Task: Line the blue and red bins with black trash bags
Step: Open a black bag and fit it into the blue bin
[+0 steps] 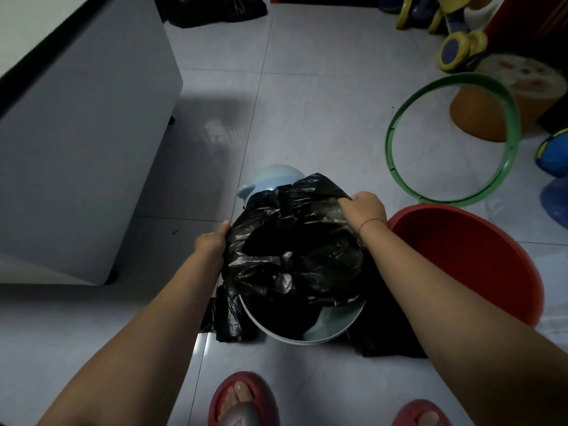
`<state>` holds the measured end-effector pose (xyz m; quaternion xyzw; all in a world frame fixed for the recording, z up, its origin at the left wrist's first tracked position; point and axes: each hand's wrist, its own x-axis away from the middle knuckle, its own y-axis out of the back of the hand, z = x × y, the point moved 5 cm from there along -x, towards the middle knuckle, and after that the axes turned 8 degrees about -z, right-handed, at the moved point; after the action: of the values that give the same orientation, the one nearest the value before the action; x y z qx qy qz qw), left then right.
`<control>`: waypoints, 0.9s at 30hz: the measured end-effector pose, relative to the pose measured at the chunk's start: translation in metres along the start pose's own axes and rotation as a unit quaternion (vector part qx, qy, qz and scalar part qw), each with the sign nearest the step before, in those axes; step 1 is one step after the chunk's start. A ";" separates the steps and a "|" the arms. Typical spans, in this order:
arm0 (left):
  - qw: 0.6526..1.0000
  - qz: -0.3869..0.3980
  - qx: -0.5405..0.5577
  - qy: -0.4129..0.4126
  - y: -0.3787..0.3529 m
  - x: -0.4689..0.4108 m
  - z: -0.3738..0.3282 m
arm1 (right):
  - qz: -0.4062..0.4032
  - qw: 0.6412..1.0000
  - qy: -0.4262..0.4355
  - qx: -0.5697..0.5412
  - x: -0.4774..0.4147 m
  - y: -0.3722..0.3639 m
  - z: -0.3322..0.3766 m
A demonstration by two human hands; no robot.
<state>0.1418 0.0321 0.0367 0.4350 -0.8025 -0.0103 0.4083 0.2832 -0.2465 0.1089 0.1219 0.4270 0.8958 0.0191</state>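
A black trash bag point(295, 256) lies spread over the mouth of the pale blue bin point(332, 329), whose near rim still shows bare. My left hand point(212, 241) grips the bag's left edge. My right hand point(364, 210) pinches the bag's far right edge. The bin's blue lid point(270, 179) sticks out behind the bag. The red bin point(479, 259) stands to the right, with no bag in it. More black bags point(227, 318) lie on the floor under the blue bin.
A green ring point(399, 127) leans at the right. Behind it are an orange stool point(479, 115) and toys point(455, 47). A white cabinet point(76, 133) fills the left. Another black bag point(215, 7) lies at the far top. My sandalled feet point(242, 401) are at the bottom.
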 end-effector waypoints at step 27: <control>0.936 0.219 0.161 0.221 0.034 0.082 0.094 | 0.029 0.913 -0.256 -0.318 0.119 0.000 -0.110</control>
<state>0.0326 -0.0366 0.0397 0.2993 -0.7582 0.3058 0.4920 0.1421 -0.3142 0.0662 0.3468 0.0966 0.9225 0.1392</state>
